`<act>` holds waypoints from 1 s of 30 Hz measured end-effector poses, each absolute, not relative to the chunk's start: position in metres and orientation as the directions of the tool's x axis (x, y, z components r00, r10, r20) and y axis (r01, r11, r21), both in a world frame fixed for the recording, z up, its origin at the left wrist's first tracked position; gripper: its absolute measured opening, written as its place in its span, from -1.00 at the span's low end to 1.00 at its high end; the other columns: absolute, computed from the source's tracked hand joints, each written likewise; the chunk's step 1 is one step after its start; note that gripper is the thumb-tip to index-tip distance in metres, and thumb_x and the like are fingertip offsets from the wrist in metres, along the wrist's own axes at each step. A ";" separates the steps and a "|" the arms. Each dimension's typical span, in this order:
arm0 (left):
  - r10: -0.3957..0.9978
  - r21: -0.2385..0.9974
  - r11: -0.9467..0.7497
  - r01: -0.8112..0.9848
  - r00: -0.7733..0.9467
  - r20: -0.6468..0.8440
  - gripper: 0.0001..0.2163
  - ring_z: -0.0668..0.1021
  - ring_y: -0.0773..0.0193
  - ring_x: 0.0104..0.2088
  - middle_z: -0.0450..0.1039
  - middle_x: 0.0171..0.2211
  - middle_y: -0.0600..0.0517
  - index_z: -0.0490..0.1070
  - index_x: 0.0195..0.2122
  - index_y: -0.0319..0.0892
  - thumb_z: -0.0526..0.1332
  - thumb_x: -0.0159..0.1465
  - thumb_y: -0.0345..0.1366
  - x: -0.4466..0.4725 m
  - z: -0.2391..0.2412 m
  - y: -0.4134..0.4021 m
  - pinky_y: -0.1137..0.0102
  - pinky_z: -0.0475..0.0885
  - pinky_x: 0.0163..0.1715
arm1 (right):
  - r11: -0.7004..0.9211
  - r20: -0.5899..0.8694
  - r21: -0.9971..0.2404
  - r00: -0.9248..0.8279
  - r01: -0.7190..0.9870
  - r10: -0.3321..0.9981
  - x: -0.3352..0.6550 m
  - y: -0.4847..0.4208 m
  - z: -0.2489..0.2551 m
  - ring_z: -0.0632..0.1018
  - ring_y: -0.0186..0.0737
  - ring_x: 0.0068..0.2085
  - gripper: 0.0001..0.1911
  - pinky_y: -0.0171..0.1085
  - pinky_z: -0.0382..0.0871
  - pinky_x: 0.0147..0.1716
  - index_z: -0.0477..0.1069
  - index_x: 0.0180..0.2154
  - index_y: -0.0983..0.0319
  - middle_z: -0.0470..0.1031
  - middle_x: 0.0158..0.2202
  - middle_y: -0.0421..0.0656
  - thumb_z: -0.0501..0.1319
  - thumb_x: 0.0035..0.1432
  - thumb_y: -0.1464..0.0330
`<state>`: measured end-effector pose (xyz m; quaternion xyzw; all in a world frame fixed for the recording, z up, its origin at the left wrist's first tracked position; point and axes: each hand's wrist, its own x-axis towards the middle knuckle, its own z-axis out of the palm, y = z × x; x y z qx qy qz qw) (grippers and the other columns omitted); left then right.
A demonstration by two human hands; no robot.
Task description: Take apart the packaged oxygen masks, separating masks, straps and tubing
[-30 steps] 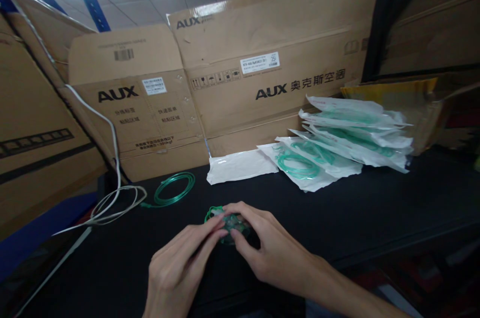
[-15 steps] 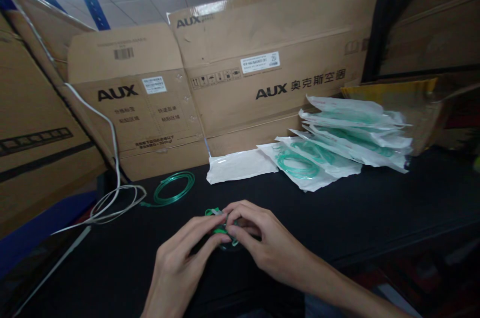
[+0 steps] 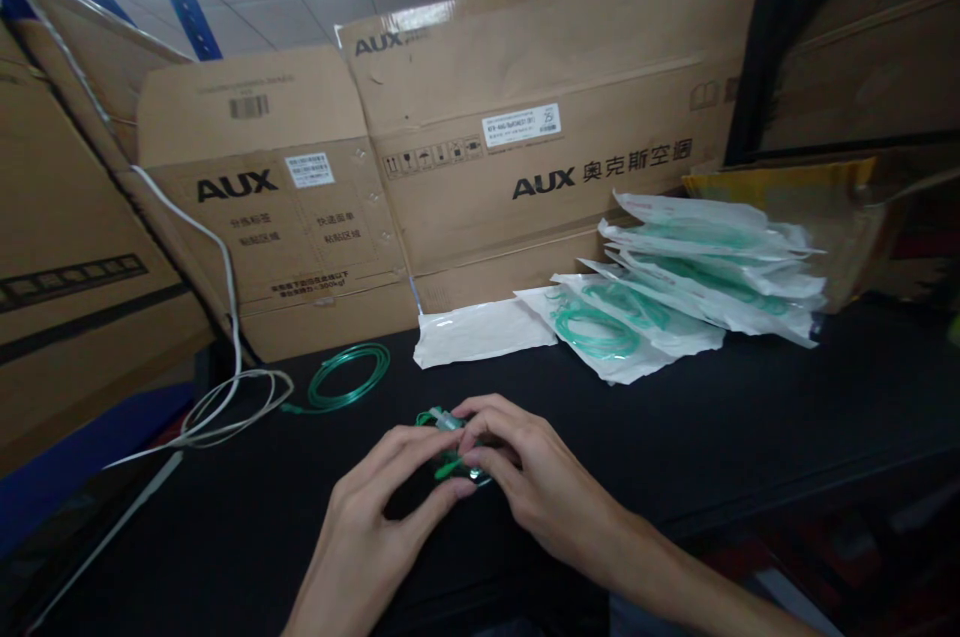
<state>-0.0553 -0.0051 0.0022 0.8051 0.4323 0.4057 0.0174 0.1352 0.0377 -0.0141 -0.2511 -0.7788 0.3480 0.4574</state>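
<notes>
- A small green tube piece [image 3: 448, 465] is pinched between the fingertips of both hands, at the front middle of the black worktop [image 3: 750, 417].
- It is gripped by the left hand [image 3: 371, 527] from the left and by the right hand [image 3: 536, 487] from the right and above.
- A coil of green tubing [image 3: 349, 377] is laid further back on the left, beside a looped white cable [image 3: 232, 402].
- 1 flat white pouch [image 3: 480, 332] and a stack of sealed pouches [image 3: 705, 267] are set before the cardboard boxes [image 3: 525, 47].

The green tubing [image 3: 346, 377] is clear, glossy plastic, and the white pouches [image 3: 712, 277] have a crinkly, shiny film. The AUX cartons [image 3: 525, 117] are matt brown cardboard, and the table [image 3: 750, 417] is dull black.
</notes>
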 end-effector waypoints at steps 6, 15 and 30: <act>0.734 0.343 -0.543 0.766 0.235 0.638 -0.79 0.58 0.14 0.00 0.45 0.02 0.00 0.47 -0.07 0.01 0.35 0.28 -0.23 -0.053 0.000 -0.005 0.27 0.54 -0.04 | 0.682 0.575 -0.724 -0.455 0.105 0.680 0.135 0.035 -0.011 0.52 -0.27 0.02 -0.78 -0.31 0.35 0.05 0.42 -0.26 0.20 0.50 -0.02 -0.12 0.12 0.31 0.61; 0.771 0.380 -0.548 0.745 0.274 0.574 -0.80 0.52 0.13 0.09 0.43 0.08 -0.02 0.35 -0.06 -0.01 0.27 0.32 -0.31 -0.052 -0.002 -0.006 0.20 0.49 0.04 | 0.718 0.604 -0.689 -0.468 0.100 0.645 0.135 0.034 -0.010 0.53 -0.25 -0.04 -0.79 -0.30 0.39 -0.03 0.41 -0.26 0.20 0.49 -0.08 -0.12 0.09 0.35 0.57; 0.786 0.381 -0.513 0.769 0.243 0.568 -0.88 0.51 0.07 0.03 0.46 -0.01 -0.06 0.31 -0.19 -0.06 0.18 0.29 -0.40 -0.049 0.000 -0.010 0.15 0.44 -0.04 | 0.714 0.590 -0.686 -0.464 0.144 0.661 0.133 0.030 -0.012 0.51 -0.24 -0.17 -0.78 -0.28 0.39 -0.13 0.30 -0.26 0.18 0.41 -0.17 -0.14 0.02 0.31 0.59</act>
